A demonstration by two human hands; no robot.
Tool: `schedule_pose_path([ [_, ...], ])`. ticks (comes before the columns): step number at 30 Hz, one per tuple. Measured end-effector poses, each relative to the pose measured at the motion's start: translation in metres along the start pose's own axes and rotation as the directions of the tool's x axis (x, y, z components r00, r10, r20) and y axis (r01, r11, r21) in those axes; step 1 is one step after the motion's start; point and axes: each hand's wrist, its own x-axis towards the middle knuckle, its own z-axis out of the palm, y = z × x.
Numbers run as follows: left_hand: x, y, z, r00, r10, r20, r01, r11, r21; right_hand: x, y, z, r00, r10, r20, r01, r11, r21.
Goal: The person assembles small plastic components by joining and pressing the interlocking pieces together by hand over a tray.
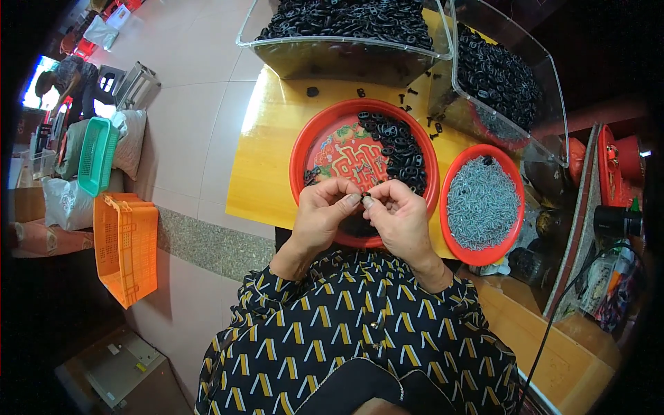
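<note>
From the head camera we see our left hand (325, 207) and right hand (395, 213) drawn together over the near rim of the large red tray (299, 149), fingertips meeting just above it. Between the thumbs and forefingers of both hands we pinch a small dark part (364, 201); it is too small for us to tell its shape or which way its long axis runs, but it sits right at the meeting point, equally near to each hand. The heap of black rings (398, 149) lies in the tray straight ahead of our fingertips and slightly to the right, so our right hand is the nearer one to it. The smaller red tray (515, 173) filled with small grey metal pieces (482, 203) stands just beside our right hand, to its right, touching or almost touching the large tray. Both trays rest on the yellow wooden table (266, 166). Farther ahead, two clear plastic bins (346, 55) hold more black rings. Well apart on the left, an orange crate (124, 245) and a green basket (97, 155) sit on the floor.
</note>
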Motion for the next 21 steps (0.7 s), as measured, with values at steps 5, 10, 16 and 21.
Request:
schedule_pose_path([
  [5, 0.000, 0.001, 0.002, 1.000, -0.005, -0.009, 0.006, 0.993, 0.115, -0.001, 0.000, 0.001, 1.000, -0.017, 0.000, 0.017, 1.000, 0.004],
  [10, 0.003, 0.000, 0.003, 1.000, 0.013, 0.017, -0.017, 0.966, 0.258, 0.002, 0.000, -0.003, 0.999, -0.031, 0.028, 0.031, 1.000, -0.005],
  [16, 0.008, 0.008, 0.015, 0.999, 0.003, -0.033, 0.002, 0.990, 0.140, 0.011, 0.003, -0.007, 0.999, 0.049, 0.021, -0.053, 0.955, 0.291],
  [21, 0.007, 0.005, -0.011, 0.997, 0.056, -0.051, -0.047, 0.987, 0.155, 0.012, 0.013, -0.017, 0.991, 0.117, 0.065, -0.134, 0.901, 0.412],
])
